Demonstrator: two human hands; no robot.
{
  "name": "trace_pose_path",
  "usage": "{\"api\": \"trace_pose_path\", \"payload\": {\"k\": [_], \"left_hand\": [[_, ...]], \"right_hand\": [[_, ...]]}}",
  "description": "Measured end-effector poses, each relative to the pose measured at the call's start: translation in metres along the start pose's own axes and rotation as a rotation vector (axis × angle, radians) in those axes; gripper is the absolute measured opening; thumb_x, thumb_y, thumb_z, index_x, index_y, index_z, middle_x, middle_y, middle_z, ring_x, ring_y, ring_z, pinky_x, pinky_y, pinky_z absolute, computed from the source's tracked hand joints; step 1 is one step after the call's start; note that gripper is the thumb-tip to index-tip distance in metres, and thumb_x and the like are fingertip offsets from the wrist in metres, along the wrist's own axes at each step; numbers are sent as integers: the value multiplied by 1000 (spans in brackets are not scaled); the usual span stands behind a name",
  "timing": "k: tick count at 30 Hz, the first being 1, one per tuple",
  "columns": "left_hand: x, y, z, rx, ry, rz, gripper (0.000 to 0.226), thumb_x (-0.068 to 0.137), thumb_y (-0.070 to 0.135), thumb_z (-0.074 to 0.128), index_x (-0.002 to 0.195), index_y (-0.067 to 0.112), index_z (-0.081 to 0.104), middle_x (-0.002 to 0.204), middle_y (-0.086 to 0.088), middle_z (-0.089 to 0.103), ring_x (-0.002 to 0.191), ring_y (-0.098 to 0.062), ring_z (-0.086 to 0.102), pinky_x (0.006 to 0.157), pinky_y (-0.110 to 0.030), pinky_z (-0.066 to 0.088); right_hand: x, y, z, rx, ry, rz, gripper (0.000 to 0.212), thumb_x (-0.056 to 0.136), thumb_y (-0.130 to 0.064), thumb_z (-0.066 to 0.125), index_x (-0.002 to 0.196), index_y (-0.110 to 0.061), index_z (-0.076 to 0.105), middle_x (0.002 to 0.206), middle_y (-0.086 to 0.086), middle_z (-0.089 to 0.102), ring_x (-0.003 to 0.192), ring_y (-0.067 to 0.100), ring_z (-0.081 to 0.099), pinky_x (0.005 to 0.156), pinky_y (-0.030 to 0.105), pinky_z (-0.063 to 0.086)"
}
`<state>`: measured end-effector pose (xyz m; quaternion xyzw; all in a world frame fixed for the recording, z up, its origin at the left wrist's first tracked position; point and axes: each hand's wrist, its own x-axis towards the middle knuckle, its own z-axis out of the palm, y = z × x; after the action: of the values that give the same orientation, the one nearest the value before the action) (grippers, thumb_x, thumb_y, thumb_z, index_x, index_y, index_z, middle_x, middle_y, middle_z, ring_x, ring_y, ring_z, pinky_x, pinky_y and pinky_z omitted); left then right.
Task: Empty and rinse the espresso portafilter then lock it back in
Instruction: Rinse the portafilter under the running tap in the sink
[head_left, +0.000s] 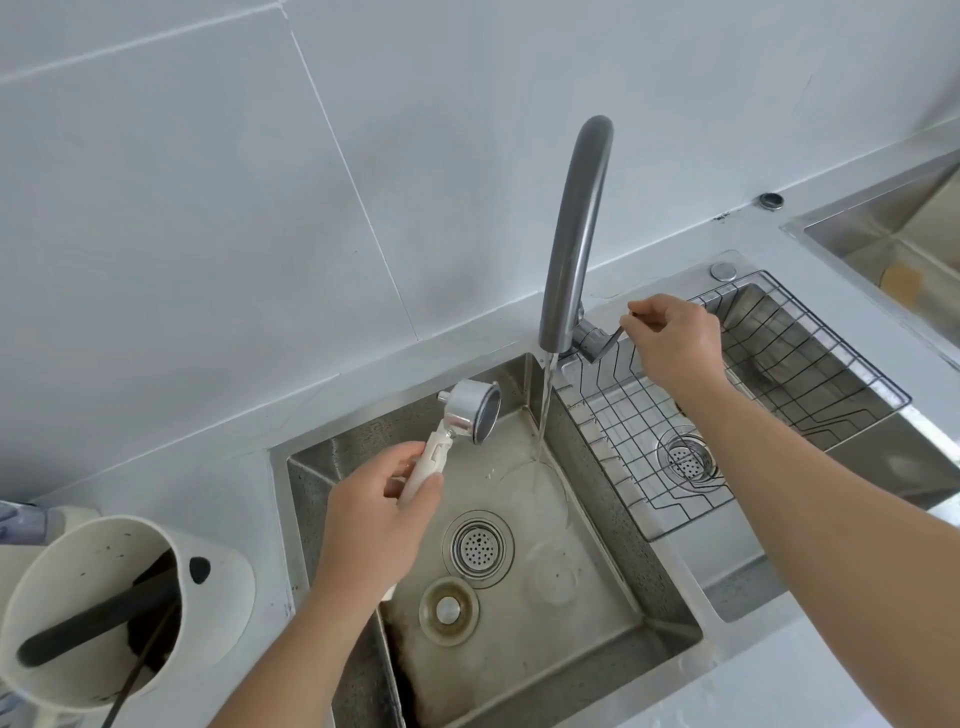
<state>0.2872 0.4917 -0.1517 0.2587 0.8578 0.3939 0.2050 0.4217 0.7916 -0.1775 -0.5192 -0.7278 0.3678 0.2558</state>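
My left hand (379, 512) grips the white handle of the portafilter (470, 410) and holds it over the left sink basin (587, 618). Its metal basket head is tilted, with the open side facing right toward the water. The grey faucet (576, 234) arches over the basin, and a thin stream of water (545, 410) falls from its spout to the basin floor, just right of the portafilter and apart from it. My right hand (672, 340) pinches the faucet lever (605, 343) at the base of the tap.
A white knock box (111, 603) with a dark bar and coffee grounds stands on the counter at the left. The basin holds a drain strainer (479, 548) and a loose plug (448, 610). A wire rack (753, 395) sits over the right basin. Another sink (893, 234) lies far right.
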Motion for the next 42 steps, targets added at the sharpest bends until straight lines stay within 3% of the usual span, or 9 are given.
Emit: {"api": "trace_pose_path", "payload": {"k": [3, 7, 11, 17, 21, 32, 36, 38, 42], "left_hand": [[-8, 3, 5, -208, -16, -124, 27, 82, 20, 72, 86, 47, 70, 83, 20, 72, 72, -2, 67, 59, -10, 47], [-17, 3, 11, -455, -7, -309, 22, 83, 18, 70, 91, 38, 75, 75, 1, 74, 63, -25, 67, 55, -38, 56], [-23, 9, 14, -559, -31, -409, 21, 89, 10, 64, 97, 26, 74, 69, -1, 73, 55, -20, 65, 47, -33, 54], [-29, 14, 16, -635, -59, -440, 18, 89, 8, 62, 93, 19, 75, 81, -15, 73, 55, -20, 64, 47, -29, 51], [-35, 15, 14, -655, -48, -461, 17, 89, 7, 62, 90, 18, 74, 80, -13, 74, 54, -18, 66, 47, -28, 52], [-61, 20, -1, -672, 3, -468, 23, 87, 11, 63, 80, 27, 77, 68, -8, 71, 56, -24, 60, 44, -30, 50], [-71, 21, -6, -686, 39, -474, 15, 87, 12, 64, 85, 21, 76, 70, -9, 72, 54, -22, 60, 44, -29, 52], [-79, 23, -8, -694, 58, -459, 12, 87, 12, 64, 87, 17, 75, 70, -11, 72, 55, -22, 60, 47, -29, 51], [-92, 28, -15, -719, 101, -428, 16, 88, 12, 65, 80, 20, 75, 66, -10, 70, 57, -23, 61, 53, -31, 51]], "right_hand": [[2, 0, -1, -4, 3, -9, 21, 91, -23, 67, 110, -15, 74, 92, -3, 72, 82, 14, 65, 87, 34, 56], [6, -4, 1, -4, -15, -28, 24, 91, -23, 68, 112, -14, 73, 96, 0, 73, 83, 13, 65, 86, 28, 54], [13, -10, 2, -5, -32, -29, 24, 89, -23, 69, 111, -16, 73, 97, 1, 74, 88, 16, 67, 84, 32, 56], [16, -5, 3, -27, -19, -5, 16, 87, -28, 71, 97, -15, 70, 89, -2, 74, 81, 18, 67, 75, 36, 58], [16, -4, 4, -38, -32, 1, 16, 88, -28, 70, 96, -15, 71, 89, 0, 73, 76, 18, 64, 71, 34, 57], [3, -13, -4, -75, -106, -12, 30, 92, -26, 61, 116, -11, 70, 100, 3, 72, 82, 22, 64, 78, 32, 53], [-1, -19, -14, -76, -242, 68, 42, 91, -24, 58, 132, -18, 62, 106, 3, 72, 54, 12, 51, 51, 24, 42], [-7, -21, -21, -78, -281, 90, 42, 90, -24, 58, 132, -21, 62, 105, 4, 72, 49, 9, 46, 47, 22, 36], [-33, -22, -30, 2, -321, 127, 40, 90, -30, 62, 130, -21, 64, 102, 1, 69, 68, 13, 57, 56, 24, 44]]}}
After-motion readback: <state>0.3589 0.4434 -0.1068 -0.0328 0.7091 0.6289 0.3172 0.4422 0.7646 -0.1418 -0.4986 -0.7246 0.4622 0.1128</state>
